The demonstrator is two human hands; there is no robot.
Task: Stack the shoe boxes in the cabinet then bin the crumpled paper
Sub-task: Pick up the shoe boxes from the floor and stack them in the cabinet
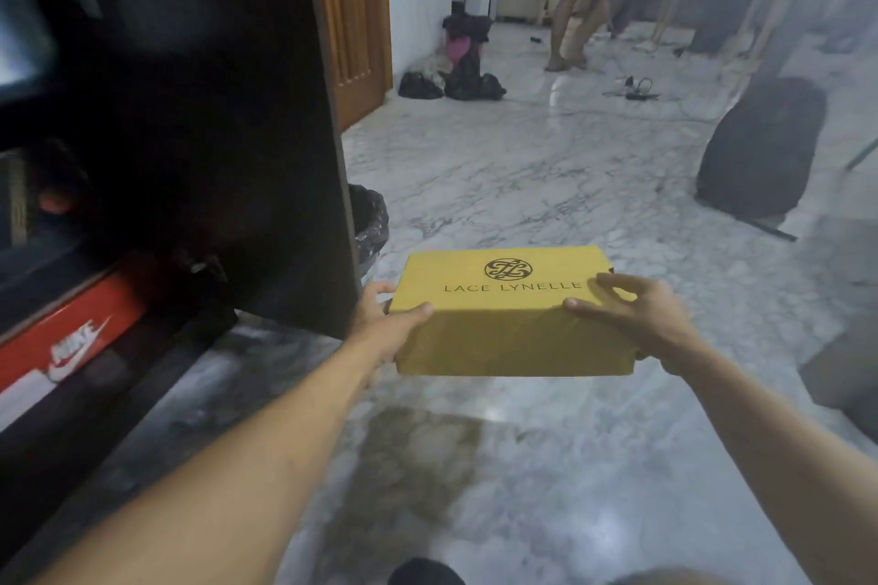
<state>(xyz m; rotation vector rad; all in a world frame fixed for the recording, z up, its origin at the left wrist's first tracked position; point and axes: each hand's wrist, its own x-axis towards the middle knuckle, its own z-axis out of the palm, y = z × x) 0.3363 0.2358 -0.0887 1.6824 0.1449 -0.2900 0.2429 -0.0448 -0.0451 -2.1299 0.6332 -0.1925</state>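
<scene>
Holding yellow box in the air above marble floor, left hand gripping its left end, right hand clamping its right end, thumbs on the lid. Hovering just right of dark cabinet, red box lying inside, bin behind.

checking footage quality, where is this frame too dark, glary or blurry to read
Head view: the cabinet interior is nearly black; glare spots shine on the marble floor; the far right edge looks hazy and soft; the yellow box and its print are sharp, and the red box logo stays readable.
</scene>
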